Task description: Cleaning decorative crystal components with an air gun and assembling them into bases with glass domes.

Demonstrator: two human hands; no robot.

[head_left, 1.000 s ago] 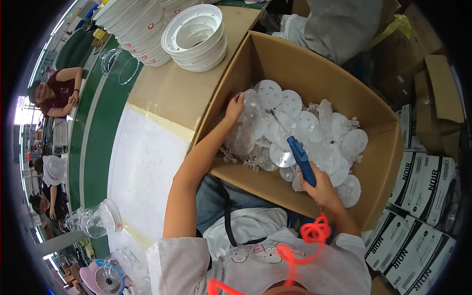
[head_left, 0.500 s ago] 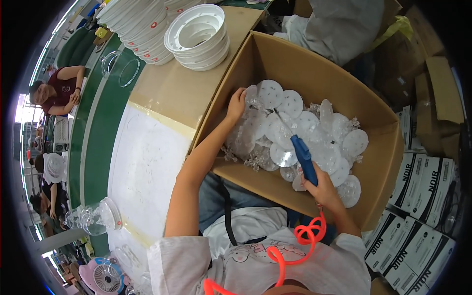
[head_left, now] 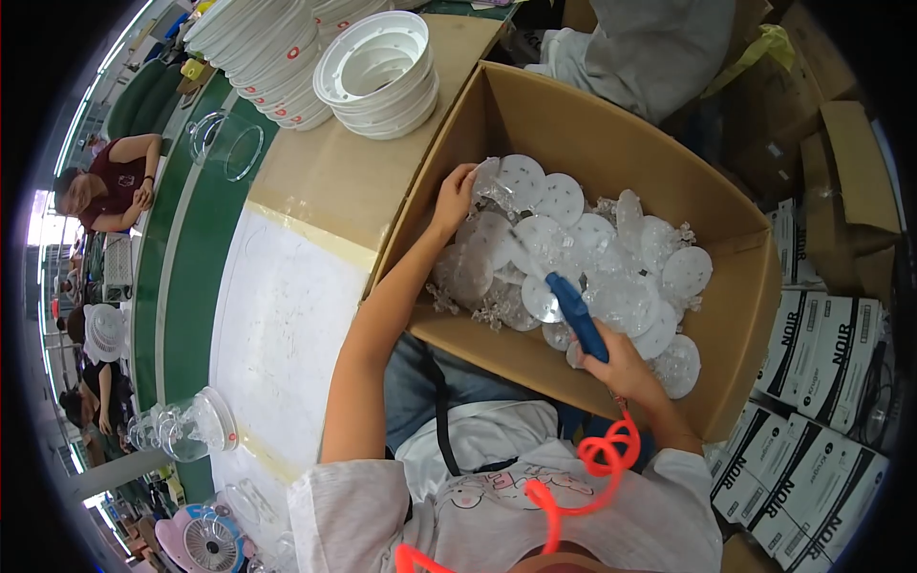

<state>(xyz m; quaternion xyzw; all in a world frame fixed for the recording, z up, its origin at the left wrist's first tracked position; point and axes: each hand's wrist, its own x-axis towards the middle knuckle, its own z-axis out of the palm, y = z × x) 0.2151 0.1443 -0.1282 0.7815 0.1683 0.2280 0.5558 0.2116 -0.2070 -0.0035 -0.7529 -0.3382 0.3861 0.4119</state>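
Observation:
A deep cardboard box [head_left: 611, 119] holds a heap of clear and whitish plastic discs [head_left: 688, 272], some dotted with small holes. My right hand [head_left: 621, 365] is wrapped round a blue air blow gun [head_left: 577, 317], whose thin nozzle reaches up and left over the heap. From its lower end an orange coiled hose [head_left: 611, 449] runs down past my shirt. At the heap's left edge, near the box wall, the fingers of my left hand [head_left: 456, 198] are closed on a clear plastic piece [head_left: 486, 178]; its full shape is hard to make out.
Left of the box is a worktable with a white sheet [head_left: 287, 325]. White plastic rings [head_left: 377, 76] stand stacked at its far end. Clear plastic bowls [head_left: 205, 425] and a small fan [head_left: 210, 540] are at the near left. Printed cartons [head_left: 812, 353] pile up at right; a person [head_left: 115, 181] sits across.
The blow gun and my right hand have shifted slightly left and down, bringing the nozzle tip lower over the discs. My left hand has moved a little left, its fingers still on the clear piece.

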